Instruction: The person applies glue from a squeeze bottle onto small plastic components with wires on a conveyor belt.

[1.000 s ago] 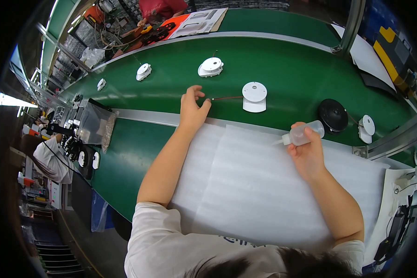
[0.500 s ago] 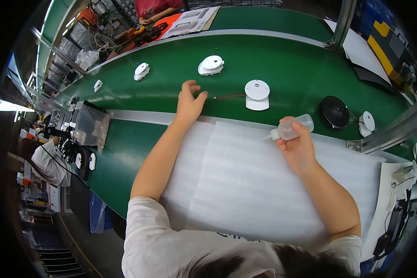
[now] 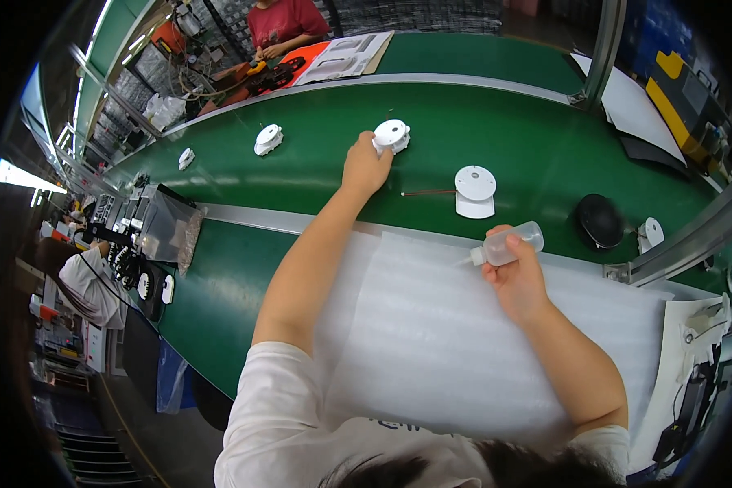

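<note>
My left hand (image 3: 367,167) reaches out over the green belt, its fingers closed on the near left edge of a white round device (image 3: 392,135). That device has a disc on a wider base and still rests on the belt. A translucent squeeze bottle (image 3: 514,244) is held in my right hand (image 3: 519,281), its thin nozzle tilted down to the left above the white sheet. Between the two hands, beyond the bottle, lies another white device (image 3: 475,193) with a red lead running left from it.
More white devices (image 3: 269,140) sit along the green belt (image 3: 317,122). A black round part (image 3: 599,221) lies at the right, near a metal post (image 3: 691,232). White sheeting (image 3: 439,333) covers my bench. Across the belt stands a person in red (image 3: 288,23); another person (image 3: 97,285) is at the left.
My left hand has moved forward and right and closed on the white device. The bottle stays in my right hand. The devices sit further right and lower in the picture.
</note>
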A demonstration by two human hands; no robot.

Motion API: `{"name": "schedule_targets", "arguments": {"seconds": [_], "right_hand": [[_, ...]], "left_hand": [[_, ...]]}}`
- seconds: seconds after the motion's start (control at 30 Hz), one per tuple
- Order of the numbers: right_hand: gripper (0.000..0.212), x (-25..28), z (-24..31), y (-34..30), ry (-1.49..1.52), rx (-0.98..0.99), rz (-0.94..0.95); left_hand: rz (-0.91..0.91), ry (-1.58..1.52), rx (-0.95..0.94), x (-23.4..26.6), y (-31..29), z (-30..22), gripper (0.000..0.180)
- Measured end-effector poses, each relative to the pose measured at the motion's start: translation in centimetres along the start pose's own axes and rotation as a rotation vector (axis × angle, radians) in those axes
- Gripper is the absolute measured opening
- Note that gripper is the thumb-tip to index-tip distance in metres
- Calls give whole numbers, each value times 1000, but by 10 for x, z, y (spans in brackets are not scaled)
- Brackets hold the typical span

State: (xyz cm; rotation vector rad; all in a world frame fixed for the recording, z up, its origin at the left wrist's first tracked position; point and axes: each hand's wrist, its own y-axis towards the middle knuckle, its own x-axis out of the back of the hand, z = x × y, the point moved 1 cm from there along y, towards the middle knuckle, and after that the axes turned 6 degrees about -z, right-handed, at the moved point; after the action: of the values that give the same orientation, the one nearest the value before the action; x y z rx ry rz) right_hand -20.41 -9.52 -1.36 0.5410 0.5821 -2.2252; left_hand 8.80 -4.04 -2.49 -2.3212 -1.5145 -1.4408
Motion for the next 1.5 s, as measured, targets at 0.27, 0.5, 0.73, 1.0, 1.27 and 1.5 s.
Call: {"name": "schedule_targets", "arguments": {"seconds": [0.27, 0.5, 0.73, 1.0, 1.27, 1.5], "right_hand": [[34, 1, 2, 1, -20, 17, 5], [35, 1, 0, 0, -47, 11, 18], [34, -1, 2, 1, -16, 8, 33], [35, 3, 3, 1, -37, 7, 26], [38, -6, 11, -17, -127, 140, 20], [60, -13, 27, -40, -231, 606, 20]], "left_hand": [[28, 212, 83, 47, -35, -37, 78], [285, 296, 76, 50, -24, -35, 61], [430, 415, 41, 45, -15, -55, 58], [151, -886, 248, 70, -90, -74, 67], [-88, -919, -317, 64, -151, -57, 76], [-228, -678, -794, 58, -148, -54, 67]]}}
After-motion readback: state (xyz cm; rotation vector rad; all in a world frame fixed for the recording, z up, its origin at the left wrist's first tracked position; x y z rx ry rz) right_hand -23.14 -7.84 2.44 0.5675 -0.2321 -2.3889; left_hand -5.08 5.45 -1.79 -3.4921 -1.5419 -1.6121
